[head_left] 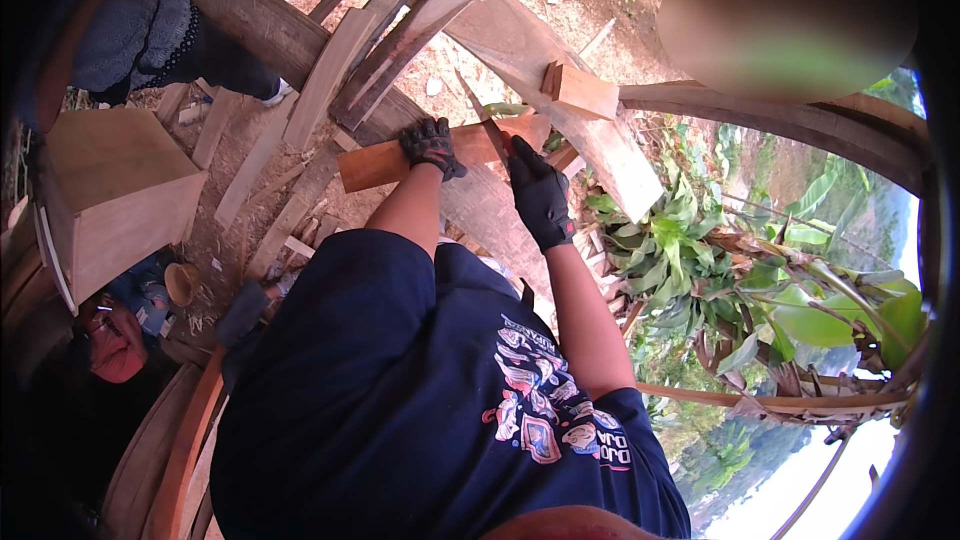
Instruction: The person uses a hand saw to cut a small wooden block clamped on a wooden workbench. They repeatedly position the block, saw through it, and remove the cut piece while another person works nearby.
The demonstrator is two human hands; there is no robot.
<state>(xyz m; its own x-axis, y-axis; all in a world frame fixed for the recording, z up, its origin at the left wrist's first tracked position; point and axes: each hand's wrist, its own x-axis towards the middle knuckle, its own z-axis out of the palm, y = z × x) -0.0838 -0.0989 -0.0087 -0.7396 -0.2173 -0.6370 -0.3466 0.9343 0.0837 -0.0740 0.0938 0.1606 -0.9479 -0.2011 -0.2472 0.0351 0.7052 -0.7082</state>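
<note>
Board [372, 166] looks stiff and light, best held across its width; left hand [433, 148] clasps it, right hand [539, 193] grips a saw [492, 128].

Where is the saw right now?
In the head view, the saw is just above centre, in the gloved right hand, its blade across the reddish-brown board, right of the gloved left hand.

Outdoor wood workshop, loose planks [328, 80], handsaw [487, 123], greenery [670, 252]
</note>
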